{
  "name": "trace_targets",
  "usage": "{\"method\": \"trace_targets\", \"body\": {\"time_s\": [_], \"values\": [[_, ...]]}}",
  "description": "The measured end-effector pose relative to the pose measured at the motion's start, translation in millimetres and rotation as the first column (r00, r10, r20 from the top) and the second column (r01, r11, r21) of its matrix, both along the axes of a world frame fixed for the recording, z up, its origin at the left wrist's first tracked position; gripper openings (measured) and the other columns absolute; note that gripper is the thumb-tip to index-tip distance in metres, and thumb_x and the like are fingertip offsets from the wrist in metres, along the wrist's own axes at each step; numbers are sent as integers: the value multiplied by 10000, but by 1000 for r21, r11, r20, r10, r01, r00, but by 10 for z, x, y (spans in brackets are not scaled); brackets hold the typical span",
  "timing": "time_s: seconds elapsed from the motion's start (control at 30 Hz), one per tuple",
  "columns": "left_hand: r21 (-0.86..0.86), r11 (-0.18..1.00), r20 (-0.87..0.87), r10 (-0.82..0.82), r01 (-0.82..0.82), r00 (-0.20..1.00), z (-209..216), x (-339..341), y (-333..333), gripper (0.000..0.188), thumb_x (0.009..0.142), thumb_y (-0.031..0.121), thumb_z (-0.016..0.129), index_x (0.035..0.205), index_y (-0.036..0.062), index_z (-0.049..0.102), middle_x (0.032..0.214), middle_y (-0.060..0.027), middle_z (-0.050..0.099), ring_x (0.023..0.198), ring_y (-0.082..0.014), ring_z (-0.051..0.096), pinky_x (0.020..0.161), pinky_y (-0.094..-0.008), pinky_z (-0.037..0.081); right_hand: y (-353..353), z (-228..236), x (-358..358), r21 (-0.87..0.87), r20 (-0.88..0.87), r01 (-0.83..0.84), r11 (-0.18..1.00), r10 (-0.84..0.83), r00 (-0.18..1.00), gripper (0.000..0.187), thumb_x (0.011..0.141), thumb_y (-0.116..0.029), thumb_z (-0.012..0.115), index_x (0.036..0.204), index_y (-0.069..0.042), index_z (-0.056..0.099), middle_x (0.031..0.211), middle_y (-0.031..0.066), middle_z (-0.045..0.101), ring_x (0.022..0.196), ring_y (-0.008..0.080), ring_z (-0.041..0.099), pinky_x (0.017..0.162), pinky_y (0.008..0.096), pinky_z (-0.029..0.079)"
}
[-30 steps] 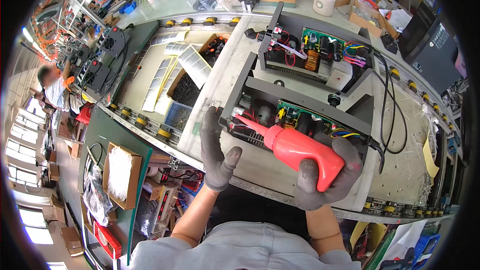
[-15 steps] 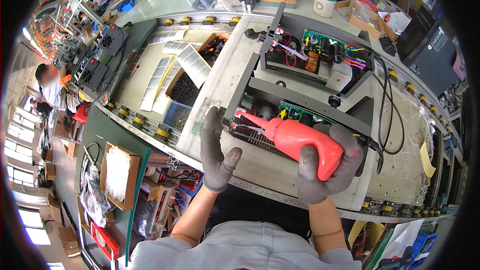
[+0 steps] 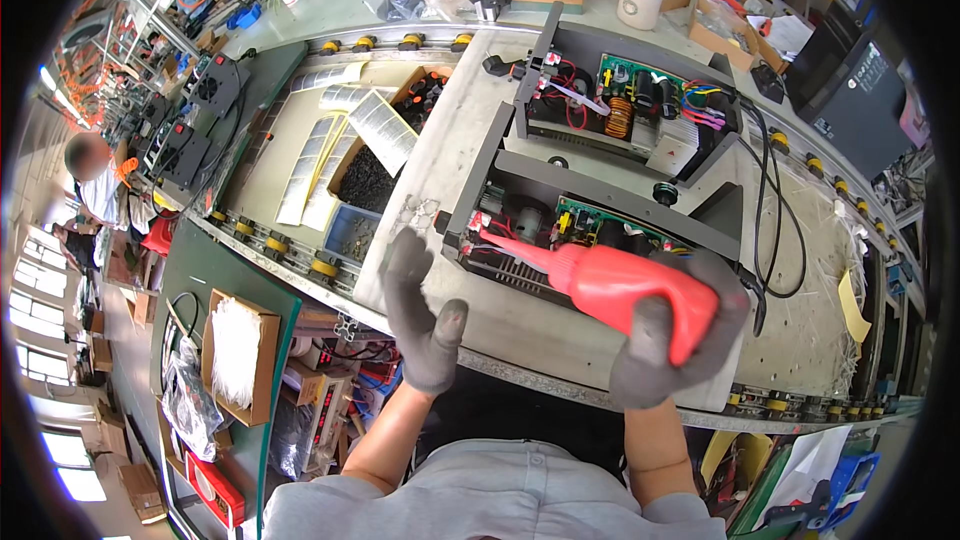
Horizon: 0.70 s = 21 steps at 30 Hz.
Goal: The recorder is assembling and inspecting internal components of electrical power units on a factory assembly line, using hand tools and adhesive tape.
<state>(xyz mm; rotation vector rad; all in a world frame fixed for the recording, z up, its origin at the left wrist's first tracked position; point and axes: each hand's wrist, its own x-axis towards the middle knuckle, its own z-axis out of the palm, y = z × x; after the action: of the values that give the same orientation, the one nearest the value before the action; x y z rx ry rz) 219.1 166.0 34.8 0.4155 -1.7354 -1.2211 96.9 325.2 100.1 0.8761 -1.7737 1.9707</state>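
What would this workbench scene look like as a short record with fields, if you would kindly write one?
Left hand: the left hand, gloved in grey, open and empty, beside the nearer unit's left end
Right hand: the right hand, gloved in grey, gripping a red squeeze bottle
Nozzle: pointing left at the nearer unit; contact cannot be told
Farther unit: the farther unit, open, with circuit board and coloured wires showing
Left of units: printed sheets
Behind units: lidded cup

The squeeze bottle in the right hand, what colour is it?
The squeeze bottle is bright pinkish red, seen best in the head view.
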Motion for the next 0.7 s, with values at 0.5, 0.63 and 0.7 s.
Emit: {"method": "trace_targets", "body": {"time_s": [0.5,0.63,0.7], "values": [[654,717,17,-333,242,943,778,267,-301,616,641,370,765,1067,-12,536,911,-78,577,814,-167,566,721,-285,465,-354,-177,360,-16,373,-525,851,493,786,480,836,-165,628,1236,24,442,1018,128,578,772,194,628,637,282,509],[590,710,15,-486,385,874,781,147,-694,585,599,381,755,986,-10,554,848,-58,557,739,-151,543,651,-277,450,-625,-37,-89,-89,844,-655,750,406,351,400,907,-151,458,1264,29,437,1060,111,589,783,168,639,567,260,506],[519,758,79,-503,396,861,782,44,-762,564,597,407,741,928,-7,549,842,-57,543,746,-151,535,673,-279,447,-719,-91,-192,-130,892,-731,670,401,209,432,920,-162,430,1308,28,419,1087,106,590,808,175,644,549,261,503]]}}
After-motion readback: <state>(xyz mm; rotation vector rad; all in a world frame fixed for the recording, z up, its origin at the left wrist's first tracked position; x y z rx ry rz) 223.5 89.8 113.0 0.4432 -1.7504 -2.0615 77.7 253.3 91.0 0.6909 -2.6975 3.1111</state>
